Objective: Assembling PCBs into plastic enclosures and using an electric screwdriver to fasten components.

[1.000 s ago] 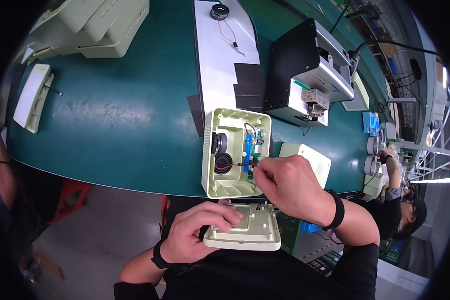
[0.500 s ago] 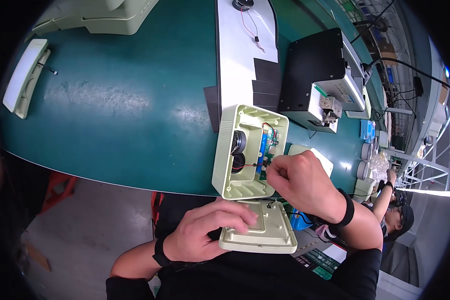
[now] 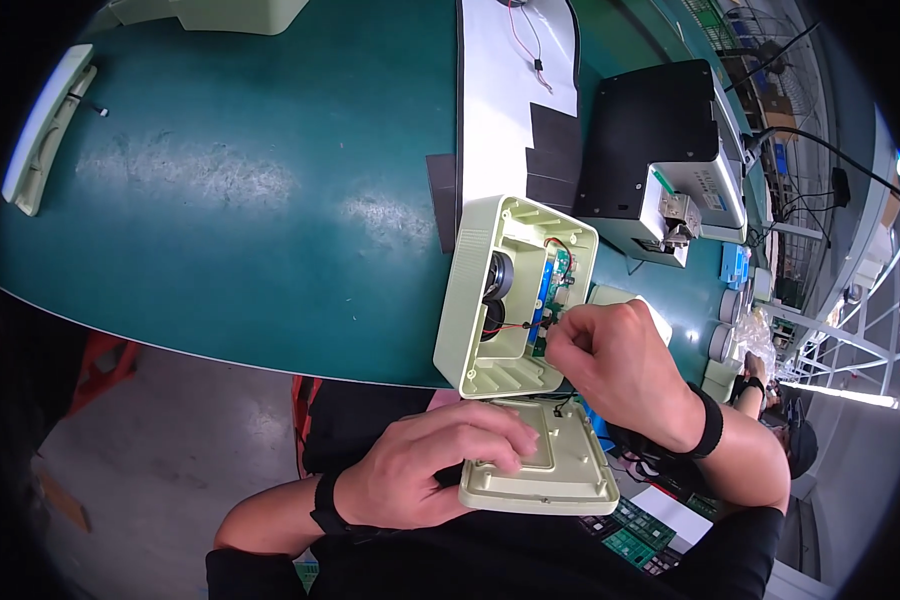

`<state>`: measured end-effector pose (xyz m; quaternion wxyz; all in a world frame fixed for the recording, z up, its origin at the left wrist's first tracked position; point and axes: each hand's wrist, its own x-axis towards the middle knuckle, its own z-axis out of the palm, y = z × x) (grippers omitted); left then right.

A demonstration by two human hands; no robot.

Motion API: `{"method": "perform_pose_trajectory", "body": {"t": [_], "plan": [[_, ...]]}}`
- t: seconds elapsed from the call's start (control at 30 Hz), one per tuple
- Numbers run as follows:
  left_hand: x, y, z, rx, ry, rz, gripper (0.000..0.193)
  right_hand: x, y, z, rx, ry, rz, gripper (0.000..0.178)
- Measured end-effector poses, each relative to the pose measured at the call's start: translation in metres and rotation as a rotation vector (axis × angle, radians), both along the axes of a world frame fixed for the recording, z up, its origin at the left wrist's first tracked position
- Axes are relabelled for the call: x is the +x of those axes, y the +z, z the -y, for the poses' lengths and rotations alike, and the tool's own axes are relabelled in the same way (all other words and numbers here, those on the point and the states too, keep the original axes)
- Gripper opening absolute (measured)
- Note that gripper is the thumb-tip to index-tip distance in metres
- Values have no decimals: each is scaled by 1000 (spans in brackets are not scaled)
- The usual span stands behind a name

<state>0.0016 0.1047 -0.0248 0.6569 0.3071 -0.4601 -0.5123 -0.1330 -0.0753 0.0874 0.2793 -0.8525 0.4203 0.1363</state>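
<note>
Left grip [image 3: 435,460] grasping the pale green panel [image 3: 570,480], fingers spread over its inner face, and that panel sits just right of those fingers, off the front edge of the bench [image 3: 220,260]. Up and to the right, the right grip [image 3: 625,350] is bunched, thumb to forefinger, at the near right corner of the open housing [image 3: 468,290]. What's between those fingertips? Hidden; can't tell!

Tight quarters here: just left of the right grip's fingertips lie the thin red and dark leads [image 3: 515,326], with the blue cylinder [image 3: 541,295] just beyond them and the green circuit board [image 3: 564,265] alongside. Farther left, the dark round speakers [image 3: 499,270].

Good handling, I'd say, means small finger movements from the right grip, any force put on a plug's body and never on a bare lead, clear of the board's parts. The left grip should hold its panel level and close, giving slack to the dark cable [image 3: 567,405] at the panel's far edge, between the two grips. One tug there could strain a joint!
</note>
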Motion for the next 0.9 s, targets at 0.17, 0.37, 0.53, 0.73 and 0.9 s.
{"method": "perform_pose_trajectory", "body": {"t": [0.17, 0.37, 0.53, 0.73, 0.9], "plan": [[-3, -1, 0, -2, 3, -15, 34, 3, -1, -5, 17, -20, 15, 13], [-3, -1, 1, -10, 34, -13, 33, 6, -4, -6, -77, 91, 1, 16], [-5, 7, -8, -20, 35, 20, 33, -2, -7, -1, -107, 179, 7, 16], [0, 25, -21, 108, 142, 0, 33, -2, 54, 10, -95, -131, 239, 24], [15, 73, -2, 533, 161, -59, 35, -42, 84, -17, -168, 32, 436, 61]]}}
